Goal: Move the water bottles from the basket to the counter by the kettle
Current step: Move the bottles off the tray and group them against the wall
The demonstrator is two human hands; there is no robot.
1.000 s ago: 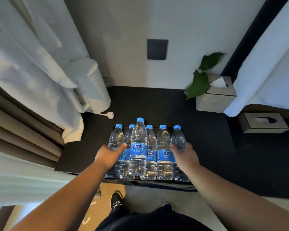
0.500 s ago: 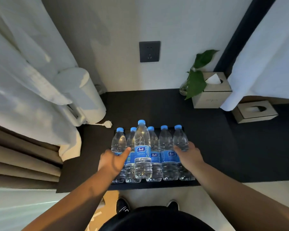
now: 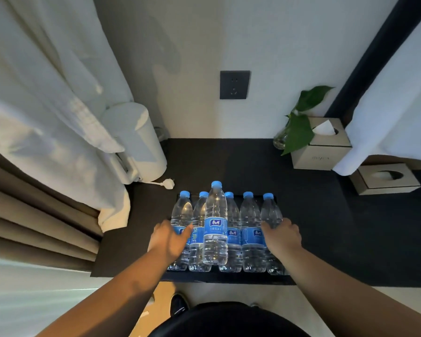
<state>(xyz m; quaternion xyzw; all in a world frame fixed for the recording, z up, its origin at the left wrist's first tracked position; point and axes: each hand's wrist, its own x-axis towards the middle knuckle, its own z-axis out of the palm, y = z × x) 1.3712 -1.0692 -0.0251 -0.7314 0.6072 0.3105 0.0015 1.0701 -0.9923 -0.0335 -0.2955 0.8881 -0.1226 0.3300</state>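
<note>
- Water bottles (image 3: 229, 229): six, clear with blue caps and blue labels, upright in a low black basket (image 3: 238, 195) at the near edge of the dark surface (image 3: 314, 227). Five form a row; the sixth (image 3: 215, 222) stands in front of it, hiding much of the second and third.
- Basket: only a thin far rim shows between the caps. Its near wall merges with the dark surface and cannot be made out.
- Left hand (image 3: 170, 239): at the left end of the row, thumb laid across the label of the leftmost bottle (image 3: 181, 210). The fingers are hidden behind the back of the hand — whether this grip is closed cannot be told.
- Right hand (image 3: 281, 235): at the right end, fingers curled against the rightmost bottle (image 3: 271, 212), pinching it at label height; the label is mostly covered.
- Kettle (image 3: 141, 142): white, far left on the surface, well apart from the basket. A hanging white cloth (image 3: 46, 105) overlaps its left side and handle. Its plug (image 3: 168, 184) lies loose just beside its base.
- Far right: a plant (image 3: 299, 125) in a glass vase touching a tissue box (image 3: 321, 152); a second box (image 3: 387, 178) partly under another white cloth (image 3: 399, 93).
- Wall socket (image 3: 234, 84): dark plate above the surface.
</note>
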